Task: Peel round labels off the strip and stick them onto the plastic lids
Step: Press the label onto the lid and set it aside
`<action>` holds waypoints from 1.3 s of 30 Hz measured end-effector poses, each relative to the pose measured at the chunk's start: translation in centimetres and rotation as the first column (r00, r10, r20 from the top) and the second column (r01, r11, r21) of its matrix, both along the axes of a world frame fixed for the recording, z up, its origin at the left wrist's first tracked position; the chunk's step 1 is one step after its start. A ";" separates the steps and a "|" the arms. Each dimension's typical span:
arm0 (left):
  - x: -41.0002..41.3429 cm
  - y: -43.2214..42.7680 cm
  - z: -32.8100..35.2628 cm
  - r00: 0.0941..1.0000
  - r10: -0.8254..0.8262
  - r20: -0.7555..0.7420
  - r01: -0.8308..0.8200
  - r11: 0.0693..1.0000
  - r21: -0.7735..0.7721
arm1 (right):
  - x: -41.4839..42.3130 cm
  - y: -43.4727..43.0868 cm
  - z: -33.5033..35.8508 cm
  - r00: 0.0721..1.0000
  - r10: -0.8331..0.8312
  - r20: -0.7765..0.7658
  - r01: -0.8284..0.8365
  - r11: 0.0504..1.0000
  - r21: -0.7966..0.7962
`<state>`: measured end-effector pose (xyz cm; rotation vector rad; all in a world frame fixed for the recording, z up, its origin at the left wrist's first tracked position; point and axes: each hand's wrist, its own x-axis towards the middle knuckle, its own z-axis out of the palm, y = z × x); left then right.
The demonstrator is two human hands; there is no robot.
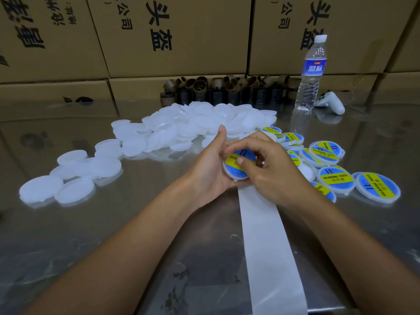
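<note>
Lid (234, 172) w/ blue-yellow label (247, 154) held in left hand (211, 170), curled round its rim, right hand (272, 171) fingers (245, 144) bent over lid, thumb pressing label, strip (268, 246) just below lid, plain lids (181, 126) left, labelled lids (336, 180) right

I'm finding bare table (79, 219) open from seven to nine o'clock; plain lids (181, 126) are crowding ten to twelve, a water bottle (310, 73) is standing at one, labelled lids (336, 178) are blocking two to three.
</note>
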<state>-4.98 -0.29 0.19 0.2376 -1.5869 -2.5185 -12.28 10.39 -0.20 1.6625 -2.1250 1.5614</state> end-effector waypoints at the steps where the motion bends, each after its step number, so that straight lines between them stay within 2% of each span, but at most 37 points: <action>1: 0.0 0.1 0.1 1.000 0.002 -0.006 -0.002 1.000 0.005 | 0.0 0.0 0.0 1.000 -0.007 -0.010 0.007 1.000 -0.001; 9: 0.2 0.4 0.3 1.000 -0.014 -0.022 0.015 0.999 0.039 | 0.1 0.0 -0.1 0.995 -0.050 -0.081 0.049 0.999 -0.019; 18: 0.0 0.1 0.2 0.999 0.003 -0.045 0.001 0.995 0.095 | -0.1 0.1 -0.2 0.989 -0.145 -0.023 0.141 0.982 -0.125; 25: -0.1 -0.3 -0.2 0.997 -0.030 -0.077 0.040 0.991 0.131 | -0.5 0.1 -0.4 0.975 -0.208 -0.083 0.198 0.973 -0.115; 30: -0.2 -0.4 -0.3 0.996 0.042 -0.075 -0.041 0.999 0.017 | -0.7 0.0 -0.8 0.955 -0.261 -0.138 0.248 0.963 -0.101; 34: -0.2 -0.2 -0.6 0.983 0.127 -0.130 -0.140 0.986 -0.093 | -0.6 -0.1 -0.7 0.946 -0.295 -0.138 0.270 0.947 -0.173; 39: -0.3 -0.5 -0.7 0.955 0.233 -0.185 -0.260 0.955 -0.142 | -0.7 -0.1 -0.3 0.952 -0.307 0.021 0.305 0.932 -0.197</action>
